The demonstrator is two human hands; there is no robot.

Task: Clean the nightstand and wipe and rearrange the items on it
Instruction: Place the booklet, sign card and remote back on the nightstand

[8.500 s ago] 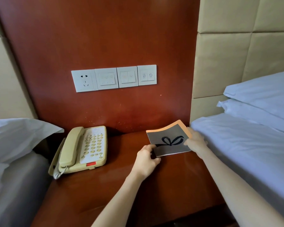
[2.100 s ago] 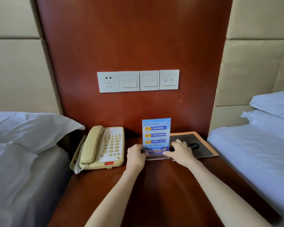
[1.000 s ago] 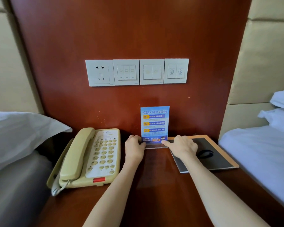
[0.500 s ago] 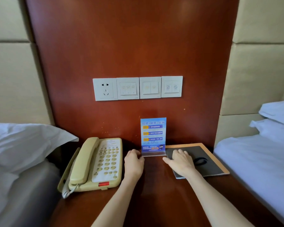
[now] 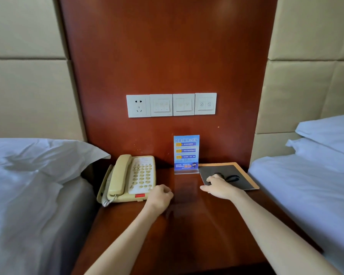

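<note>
At the far left a white pillow [image 5: 38,157] reached toward the worktop [image 5: 187,225]; beside it the beige telephone [image 5: 130,178] lay flat, handset in its cradle; my left hand [image 5: 160,198] rested at the phone's near right corner, fingers curled under and holding nothing I could see, though I could not tell whether the knuckles touched the casing; further back, against the wood panel, the blue sign card [image 5: 186,154] stood upright in its clear stand, no hand on it; my right hand [image 5: 218,187] lay with fingers straight and spread on the near left corner of the dark, orange-edged booklet [image 5: 236,173], which lay flat just right of the card. I judged this the rearranging step, with no cloth in view; the next move called for a light push to square the booklet with the card, then perhaps a nudge to straighten the telephone.
</note>
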